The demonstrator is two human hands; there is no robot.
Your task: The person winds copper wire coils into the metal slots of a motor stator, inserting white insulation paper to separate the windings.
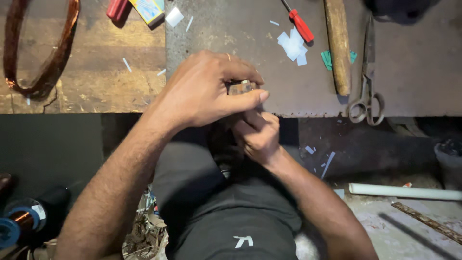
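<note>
Fingers of my left hand (207, 91) pinch a small metal part (241, 87) at the workbench (409, 72) front edge; my right hand (257, 135) grips it from just below.

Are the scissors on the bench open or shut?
Shut. The scissors lie flat on the bench with both blades together in one narrow line and the two handle loops side by side near the edge.

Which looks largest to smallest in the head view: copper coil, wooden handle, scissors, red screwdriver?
1. Copper coil, though cut off at the top edge.
2. Wooden handle and scissors: similar length, so unranked; the handle is thicker.
3. Red screwdriver, the smallest.
</note>
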